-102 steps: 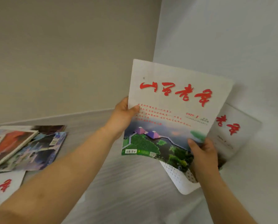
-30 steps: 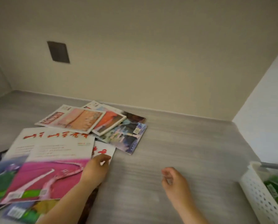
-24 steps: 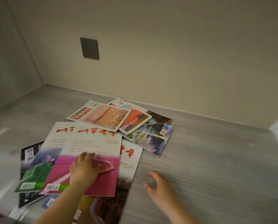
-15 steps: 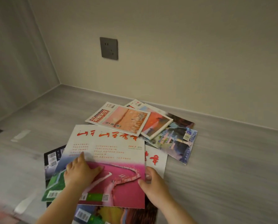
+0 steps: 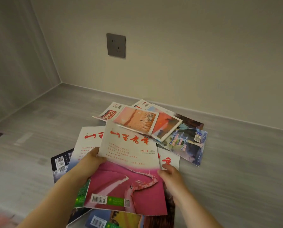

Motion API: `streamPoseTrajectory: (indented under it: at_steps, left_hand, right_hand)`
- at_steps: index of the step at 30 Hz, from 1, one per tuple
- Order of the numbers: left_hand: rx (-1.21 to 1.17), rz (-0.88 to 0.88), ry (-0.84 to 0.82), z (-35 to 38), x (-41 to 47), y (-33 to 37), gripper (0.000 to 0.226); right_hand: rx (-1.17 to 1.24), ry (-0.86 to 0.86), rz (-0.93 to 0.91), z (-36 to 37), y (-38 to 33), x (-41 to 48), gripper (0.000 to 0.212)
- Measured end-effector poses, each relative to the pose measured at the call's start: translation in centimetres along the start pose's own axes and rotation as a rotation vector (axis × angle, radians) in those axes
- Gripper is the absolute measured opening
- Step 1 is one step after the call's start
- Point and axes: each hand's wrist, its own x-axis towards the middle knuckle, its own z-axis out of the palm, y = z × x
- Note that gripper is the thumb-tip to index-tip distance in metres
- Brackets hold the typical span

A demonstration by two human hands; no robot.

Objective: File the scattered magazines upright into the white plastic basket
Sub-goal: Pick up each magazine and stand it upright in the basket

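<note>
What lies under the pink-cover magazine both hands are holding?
Showing round the pink-cover magazine: a green-bottomed magazine left, a red-lettered magazine right, a yellow-covered magazine below. Their middles are covered.

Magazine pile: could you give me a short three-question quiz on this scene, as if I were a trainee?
1. True or false: the white basket is in view.
2. Which magazine do the left hand and right hand grip? A: pink-cover magazine; B: orange-cover; C: blue-cover.
3. Fill in: the grey wall plate is a power ____.
Key: 1 false; 2 A; 3 socket.
</note>
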Motion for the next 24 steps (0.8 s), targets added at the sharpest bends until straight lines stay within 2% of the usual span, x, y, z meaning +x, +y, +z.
streamPoseTrajectory:
  at_steps: [3,6,9,11,13,17,21,24]
  left_hand:
    - [-0.079,0.076,0.012,-0.4,-1.3,1.1,0.030]
    - [-0.064,0.154,0.010,-0.3,-2.6,1.9,0.029]
    - [-0.019,0.214,0.002,-0.6,-3.7,2.2,0.028]
    - [-0.009,0.249,-0.014,-0.7,-4.3,2.4,0.031]
    - [-0.035,0.295,-0.017,-0.3,-4.9,2.9,0.036]
    - [-0.038,0.436,-0.007,2.9,-5.7,4.9,0.043]
    - [-0.070,0.475,-0.111,8.3,-6.4,7.0,0.044]
    - [-0.095,0.542,-0.221,13.7,-7.0,8.7,0.047]
  right_hand:
    - [-0.004,0.011,-0.002,0.2,0.2,0.0,0.035]
    - [0.099,-0.037,0.026,0.3,-0.1,-0.3,0.039]
    - [0.223,-0.144,0.110,-0.4,-0.2,-0.8,0.035]
    - [0.305,-0.172,0.107,-1.6,-0.2,-1.3,0.024]
    - [0.371,-0.181,0.043,-3.0,-0.6,-1.8,0.010]
    - [0.427,-0.164,-0.141,-7.3,-1.8,-3.0,0.017]
    - [0.496,-0.101,-0.272,-13.2,-2.3,-5.0,0.020]
    - [0.510,0.040,-0.364,-18.1,-1.8,-6.9,0.028]
